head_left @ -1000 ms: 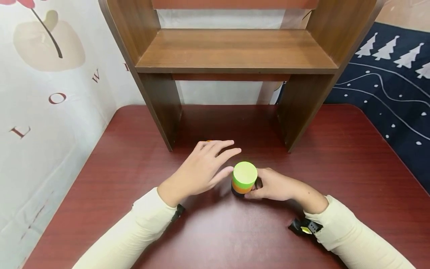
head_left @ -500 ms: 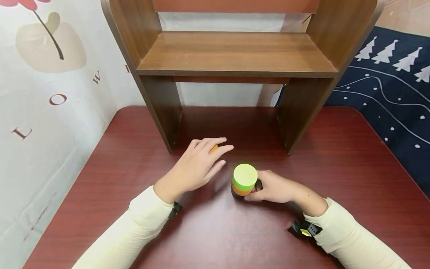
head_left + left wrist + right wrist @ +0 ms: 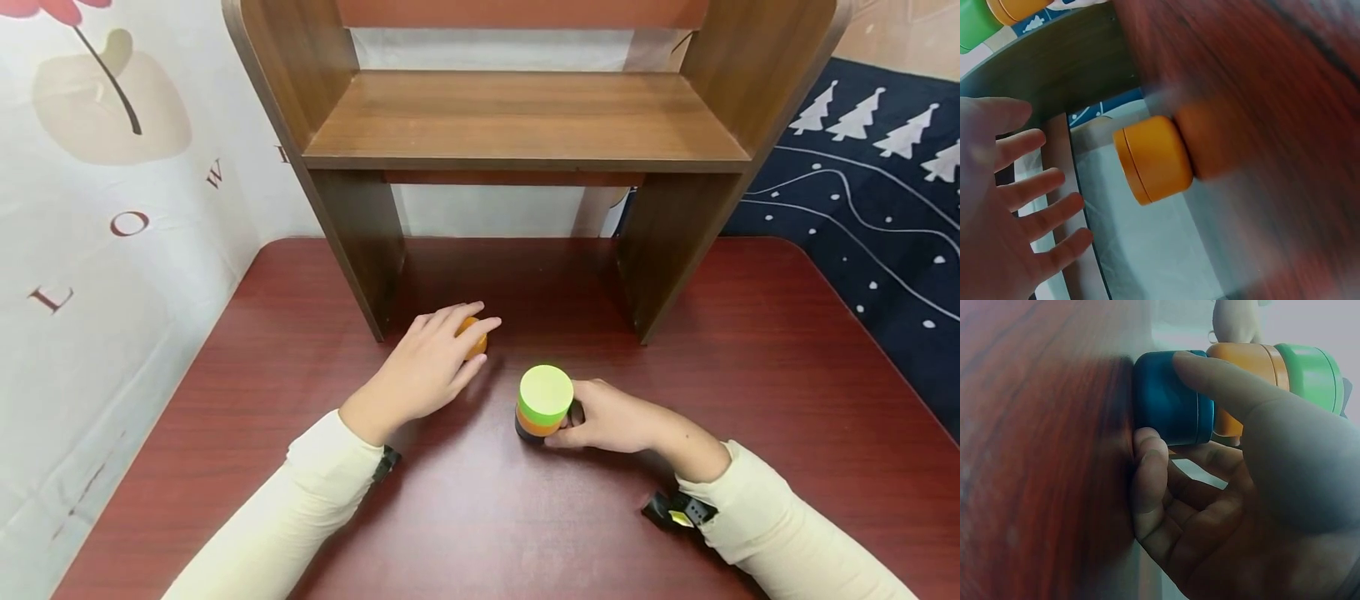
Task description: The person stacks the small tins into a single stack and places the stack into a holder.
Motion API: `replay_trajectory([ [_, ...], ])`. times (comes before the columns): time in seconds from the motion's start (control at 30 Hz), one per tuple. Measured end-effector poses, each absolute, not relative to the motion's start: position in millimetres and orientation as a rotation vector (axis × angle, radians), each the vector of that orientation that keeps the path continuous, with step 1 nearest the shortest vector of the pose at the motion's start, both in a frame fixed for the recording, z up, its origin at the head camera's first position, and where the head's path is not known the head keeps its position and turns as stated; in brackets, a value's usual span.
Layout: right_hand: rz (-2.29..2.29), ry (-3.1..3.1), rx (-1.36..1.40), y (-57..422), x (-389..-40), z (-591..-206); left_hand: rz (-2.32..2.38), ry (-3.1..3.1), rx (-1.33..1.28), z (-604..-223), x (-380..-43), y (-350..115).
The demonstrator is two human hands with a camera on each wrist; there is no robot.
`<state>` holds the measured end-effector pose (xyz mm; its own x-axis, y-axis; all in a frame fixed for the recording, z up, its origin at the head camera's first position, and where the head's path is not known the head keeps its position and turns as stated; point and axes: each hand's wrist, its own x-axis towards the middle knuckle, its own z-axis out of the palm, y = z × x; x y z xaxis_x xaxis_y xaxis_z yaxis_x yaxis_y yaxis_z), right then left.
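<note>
Three small lidded canisters stand stacked upright: a dark blue canister at the bottom, an orange canister in the middle and a green canister on top. My right hand grips the bottom one from the right, thumb on its side and fingers curled behind. A second orange canister stands by itself on the table, farther back and left of the stack. Over it my left hand hovers with fingers spread, partly covering it in the head view; the left wrist view shows space between palm and canister.
A brown wooden shelf unit stands at the back of the dark red table, its side panels reaching the tabletop just behind the hands. A white printed cloth hangs at the left, a navy one at the right.
My left hand has drawn away from the stack, moving left and slightly back, so the lone orange canister shows more between its fingers. My right hand and the stack have stayed put.
</note>
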<state>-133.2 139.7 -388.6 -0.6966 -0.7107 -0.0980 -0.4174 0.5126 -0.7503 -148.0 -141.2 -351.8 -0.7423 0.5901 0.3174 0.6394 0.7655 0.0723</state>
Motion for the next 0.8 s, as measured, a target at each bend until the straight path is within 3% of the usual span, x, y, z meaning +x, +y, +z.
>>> replay_trajectory([
  [0.8, -1.008, 2.370, -0.925, 139.7, -134.0, -388.6, -0.186, -2.882, -0.874, -361.8, -156.1, -150.3],
])
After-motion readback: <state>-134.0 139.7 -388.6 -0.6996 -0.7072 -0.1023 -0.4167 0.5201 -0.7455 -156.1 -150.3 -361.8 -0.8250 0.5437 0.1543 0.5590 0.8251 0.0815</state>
